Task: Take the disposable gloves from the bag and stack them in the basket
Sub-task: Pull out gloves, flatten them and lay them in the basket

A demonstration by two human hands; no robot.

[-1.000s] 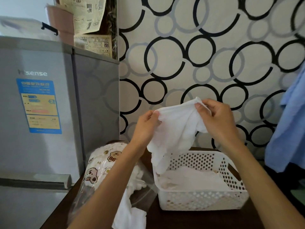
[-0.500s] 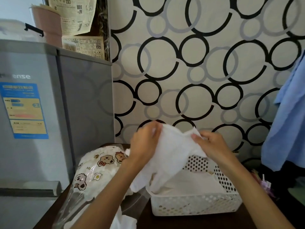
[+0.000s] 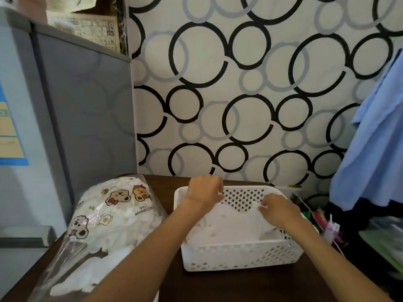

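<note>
A white perforated basket [image 3: 239,256] stands on the dark wooden table, holding a flat layer of white gloves. The top white glove [image 3: 231,223] lies spread inside it. My left hand [image 3: 204,191] rests at the basket's far left corner, fingers pinching the glove's edge. My right hand [image 3: 278,210] is inside the basket at the right and pinches the glove's other top corner. Left of the basket lies a clear plastic bag [image 3: 113,216] printed with cartoon bears, stuffed with white gloves, with its open mouth toward me.
A grey fridge [image 3: 65,110] stands close on the left. A circle-patterned wall [image 3: 239,94] is right behind the table. Blue cloth [image 3: 375,149] hangs at the right above coloured clutter [image 3: 327,225] beside the basket.
Both hands lowered the white glove from chest height down into the basket, where it now lies flat. The view tilted down and shifted right.
</note>
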